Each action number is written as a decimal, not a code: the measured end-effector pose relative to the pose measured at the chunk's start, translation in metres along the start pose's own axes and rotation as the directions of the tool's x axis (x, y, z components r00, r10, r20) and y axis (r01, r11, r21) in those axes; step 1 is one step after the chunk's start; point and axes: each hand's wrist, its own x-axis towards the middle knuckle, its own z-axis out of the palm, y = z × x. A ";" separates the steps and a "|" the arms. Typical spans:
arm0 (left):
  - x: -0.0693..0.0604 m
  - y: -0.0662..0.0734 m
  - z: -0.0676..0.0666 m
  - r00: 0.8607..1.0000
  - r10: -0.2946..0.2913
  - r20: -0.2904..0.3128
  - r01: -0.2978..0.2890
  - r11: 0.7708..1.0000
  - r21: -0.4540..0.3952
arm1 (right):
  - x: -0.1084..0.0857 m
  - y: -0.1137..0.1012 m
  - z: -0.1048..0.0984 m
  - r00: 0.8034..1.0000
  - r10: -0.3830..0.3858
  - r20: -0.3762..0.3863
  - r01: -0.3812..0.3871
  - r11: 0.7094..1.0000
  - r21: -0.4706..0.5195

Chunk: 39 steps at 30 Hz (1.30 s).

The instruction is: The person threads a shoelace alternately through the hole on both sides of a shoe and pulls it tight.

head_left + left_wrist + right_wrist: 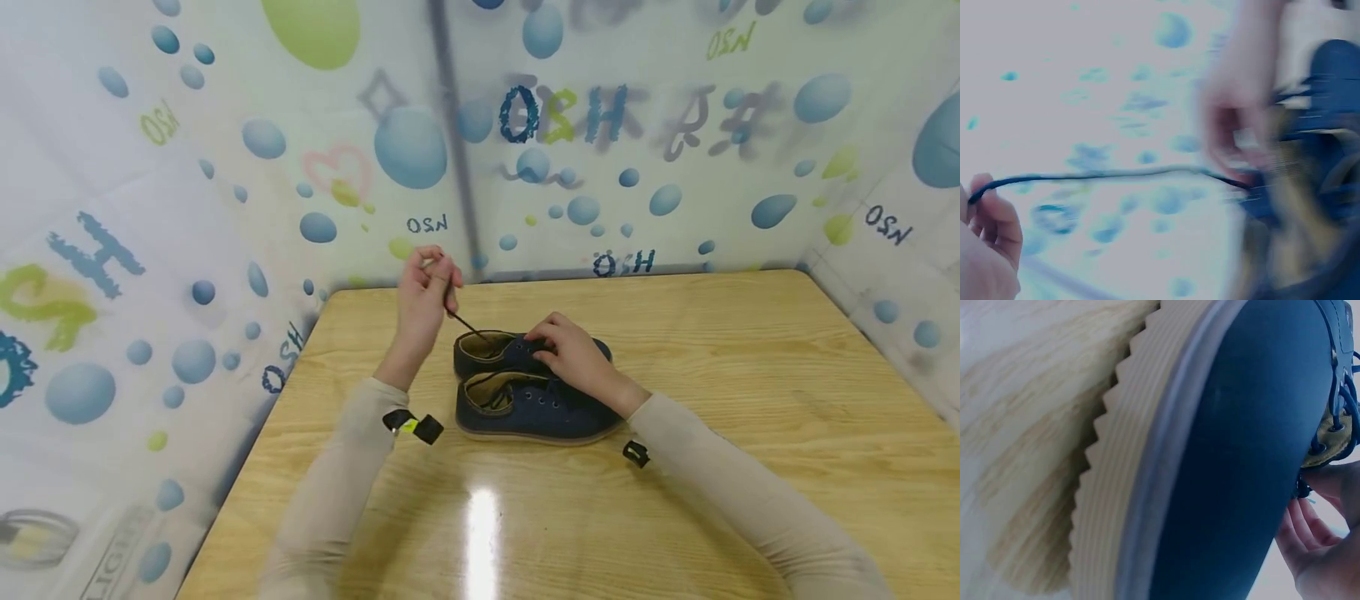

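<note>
Two dark navy lace-up shoes lie side by side on the table, toes to the right. From the far shoe (471, 363) a dark shoelace (1097, 175) stretches up to my left hand (424, 298), which pinches it above the shoe's heel end. My right hand (576, 356) is at the far shoe's lacing, its thumb and fingers pinching the edge by the eyelets; the exact grip is partly hidden. Under the right wrist sits the near shoe (536, 414), with its laces (1349, 403) threaded through eyelets and a pale ridged sole (1124, 462).
A wooden table (750, 358) carries both shoes. Behind it and along both sides hangs a white sheet (660, 242) printed with blue and green drops and letters. Black straps (414, 425) with small devices sit at the wrists.
</note>
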 end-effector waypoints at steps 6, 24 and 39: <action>0.016 0.063 -0.039 0.952 0.067 -0.298 -0.163 0.936 -0.312 | 0.001 -0.001 -0.001 1.000 0.011 0.018 -0.011 0.999 -0.041; 0.024 0.069 -0.039 0.881 0.188 -0.435 -0.238 0.969 -0.063 | -0.001 -0.006 -0.002 0.999 -0.020 0.033 0.027 0.972 -0.232; 0.006 0.058 0.015 0.950 0.288 0.119 -0.273 0.954 -0.126 | 0.019 -0.022 -0.001 0.999 -0.049 -0.009 0.049 0.998 0.025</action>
